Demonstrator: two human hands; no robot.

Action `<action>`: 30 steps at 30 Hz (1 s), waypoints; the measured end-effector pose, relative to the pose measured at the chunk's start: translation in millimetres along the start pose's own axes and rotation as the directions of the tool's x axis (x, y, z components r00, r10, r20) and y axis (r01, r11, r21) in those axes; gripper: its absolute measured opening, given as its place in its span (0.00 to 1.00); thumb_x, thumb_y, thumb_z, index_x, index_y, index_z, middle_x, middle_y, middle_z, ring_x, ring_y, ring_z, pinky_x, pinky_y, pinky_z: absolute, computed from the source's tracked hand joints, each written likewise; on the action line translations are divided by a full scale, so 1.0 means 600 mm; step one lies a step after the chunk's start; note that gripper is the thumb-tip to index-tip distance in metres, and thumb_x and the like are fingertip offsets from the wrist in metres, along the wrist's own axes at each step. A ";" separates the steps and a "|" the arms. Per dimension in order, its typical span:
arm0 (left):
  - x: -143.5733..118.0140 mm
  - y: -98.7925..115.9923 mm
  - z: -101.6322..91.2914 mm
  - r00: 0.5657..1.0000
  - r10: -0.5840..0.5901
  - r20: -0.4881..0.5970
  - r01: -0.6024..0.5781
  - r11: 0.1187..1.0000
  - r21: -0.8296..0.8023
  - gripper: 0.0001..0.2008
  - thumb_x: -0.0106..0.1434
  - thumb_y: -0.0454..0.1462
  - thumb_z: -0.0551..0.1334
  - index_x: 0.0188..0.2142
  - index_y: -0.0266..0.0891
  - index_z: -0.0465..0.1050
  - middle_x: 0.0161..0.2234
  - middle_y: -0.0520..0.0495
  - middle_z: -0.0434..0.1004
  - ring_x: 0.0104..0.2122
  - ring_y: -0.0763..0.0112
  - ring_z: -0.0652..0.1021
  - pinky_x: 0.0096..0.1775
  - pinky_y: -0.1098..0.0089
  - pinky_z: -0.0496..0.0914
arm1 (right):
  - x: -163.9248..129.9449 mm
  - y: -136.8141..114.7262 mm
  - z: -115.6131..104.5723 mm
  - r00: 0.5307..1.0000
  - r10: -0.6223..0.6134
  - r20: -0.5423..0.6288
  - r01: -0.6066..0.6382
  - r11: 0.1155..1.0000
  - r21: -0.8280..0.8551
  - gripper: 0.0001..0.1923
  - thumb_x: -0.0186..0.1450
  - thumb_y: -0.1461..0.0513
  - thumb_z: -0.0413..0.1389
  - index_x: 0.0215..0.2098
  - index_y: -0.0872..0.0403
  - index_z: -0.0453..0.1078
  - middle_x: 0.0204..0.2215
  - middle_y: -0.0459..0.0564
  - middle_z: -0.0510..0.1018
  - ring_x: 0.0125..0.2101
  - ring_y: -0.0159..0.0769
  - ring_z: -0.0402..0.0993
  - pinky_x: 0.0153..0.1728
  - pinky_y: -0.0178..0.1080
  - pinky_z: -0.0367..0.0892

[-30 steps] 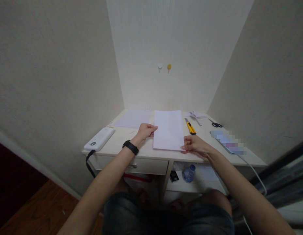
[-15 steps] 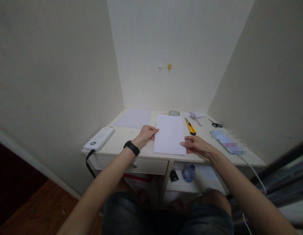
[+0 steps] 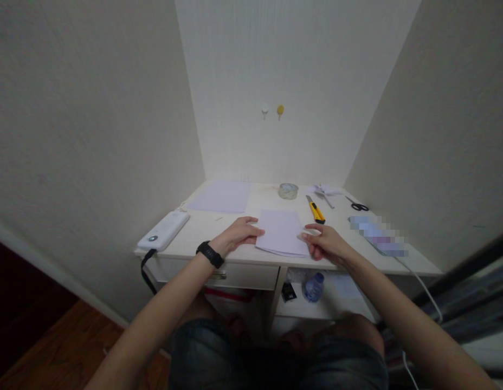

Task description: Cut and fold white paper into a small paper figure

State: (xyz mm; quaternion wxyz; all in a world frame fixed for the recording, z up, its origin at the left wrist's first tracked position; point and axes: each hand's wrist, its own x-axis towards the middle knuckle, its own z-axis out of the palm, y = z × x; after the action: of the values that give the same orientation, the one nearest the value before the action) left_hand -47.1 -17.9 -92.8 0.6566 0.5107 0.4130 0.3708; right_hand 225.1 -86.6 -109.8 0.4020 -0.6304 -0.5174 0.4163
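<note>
Paper point(image 3: 278, 232), white and with more than one layer at its near edge, sits between the two hands in the head view, close to the front of the table point(image 3: 200, 230). The left hand point(image 3: 241, 232) has its thumb on the left edge, but I can't tell if its fingers grip underneath. The right hand point(image 3: 325, 241) pinches the right edge, near the front corner.

Just past the paper is a roll of clear tape point(image 3: 288, 195). A yellow knife point(image 3: 315, 209) lies right behind the right hand, its blade pointing away. Farther right are a paper pinwheel point(image 3: 323, 190), black scissors point(image 3: 359, 206) and a blurred-out phone point(image 3: 375, 235). A flat sheet point(image 3: 221, 196) is at the back left, and a white box point(image 3: 164, 230) is at the left end.

Both arms reach in from the sides. A black watch point(image 3: 211, 253) is on the left wrist. The left fingers point forward; the right fingers curl.
</note>
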 end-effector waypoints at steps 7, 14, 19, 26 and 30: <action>-0.007 -0.011 -0.005 0.999 0.014 -0.034 -0.011 0.997 0.075 0.27 0.40 0.26 0.75 0.42 0.30 0.74 0.25 0.53 0.73 0.27 0.74 0.76 0.33 0.72 0.73 | 0.003 0.017 0.015 0.795 -0.603 0.073 0.491 0.567 -0.662 0.25 0.69 0.51 0.48 0.55 0.57 0.73 0.56 0.61 0.75 0.59 0.52 0.68 0.59 0.53 0.62; -0.001 -0.012 -0.006 1.000 0.019 -0.010 -0.017 0.995 0.093 0.23 0.40 0.26 0.75 0.38 0.32 0.76 0.25 0.53 0.72 0.27 0.72 0.77 0.36 0.68 0.74 | 0.013 0.042 0.032 0.826 -0.433 0.362 0.533 0.389 -0.751 0.37 0.71 0.43 0.38 0.68 0.58 0.57 0.68 0.61 0.56 0.68 0.55 0.48 0.65 0.59 0.49; -0.012 -0.010 -0.005 0.966 0.215 -0.143 -0.155 0.927 0.343 0.15 0.47 0.28 0.72 0.35 0.34 0.76 0.31 0.44 0.78 0.36 0.62 0.79 0.45 0.61 0.73 | 0.012 0.039 0.035 0.847 -0.392 0.359 0.498 0.348 -0.794 0.38 0.72 0.43 0.35 0.69 0.57 0.54 0.69 0.61 0.53 0.69 0.54 0.47 0.66 0.58 0.48; -0.112 -0.062 0.088 0.721 0.575 0.387 -0.594 0.226 0.772 0.19 0.68 0.41 0.57 0.54 0.37 0.74 0.56 0.34 0.74 0.60 0.52 0.69 0.63 0.56 0.57 | 0.010 0.039 0.035 0.852 -0.379 0.362 0.492 0.339 -0.802 0.39 0.72 0.43 0.35 0.70 0.58 0.53 0.69 0.61 0.51 0.69 0.53 0.44 0.66 0.58 0.46; -0.131 -0.105 0.128 0.724 0.525 0.448 -0.567 0.082 0.820 0.25 0.70 0.42 0.54 0.61 0.28 0.66 0.61 0.27 0.66 0.64 0.46 0.64 0.64 0.50 0.54 | 0.009 0.042 0.035 0.855 -0.375 0.359 0.488 0.345 -0.802 0.37 0.73 0.45 0.32 0.70 0.58 0.52 0.70 0.59 0.51 0.70 0.50 0.43 0.67 0.56 0.45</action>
State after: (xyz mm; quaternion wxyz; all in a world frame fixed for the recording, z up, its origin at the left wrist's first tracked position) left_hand -2.3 -130.4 -130.8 0.0632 0.9079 0.3120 0.2727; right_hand 213.8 -83.2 -140.8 0.0895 -0.5603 -0.8234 0.0069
